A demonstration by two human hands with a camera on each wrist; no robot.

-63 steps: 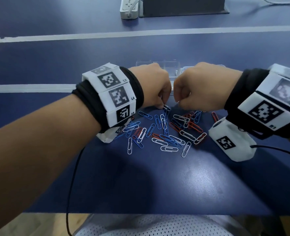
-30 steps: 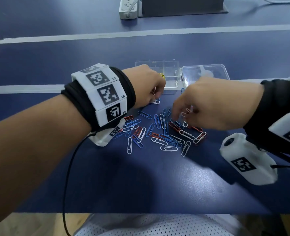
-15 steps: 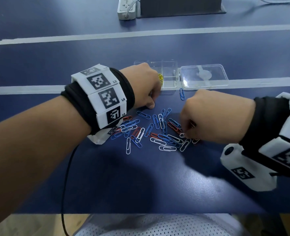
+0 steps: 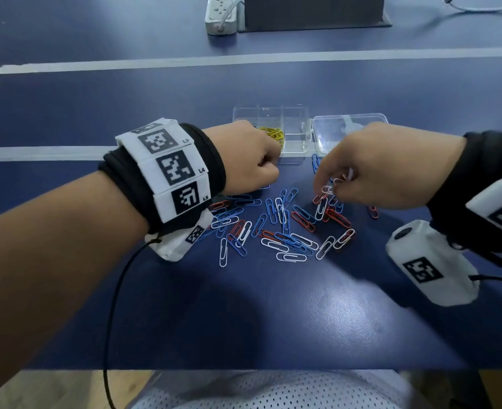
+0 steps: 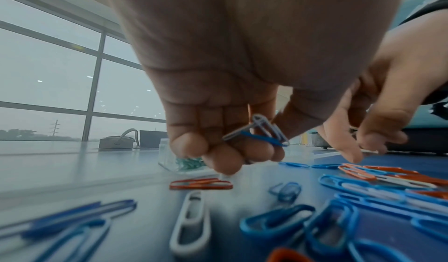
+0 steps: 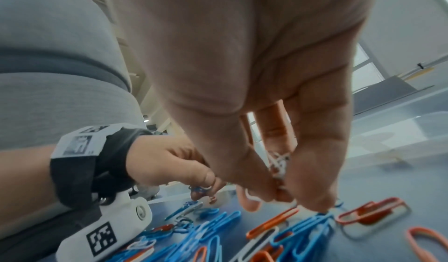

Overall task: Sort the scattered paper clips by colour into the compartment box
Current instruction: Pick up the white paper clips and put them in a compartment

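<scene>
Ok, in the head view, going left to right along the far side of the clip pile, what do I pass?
Left hand → yellow clips in the compartment box → the box's open lid → right hand.

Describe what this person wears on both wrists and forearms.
Each wrist has a black fabric cuff wrapped by a band of white square panels printed with black fiducial codes. Under each wrist hangs a white camera pod with its own code, trailing a thin black cable. Forearms are bare.
</scene>
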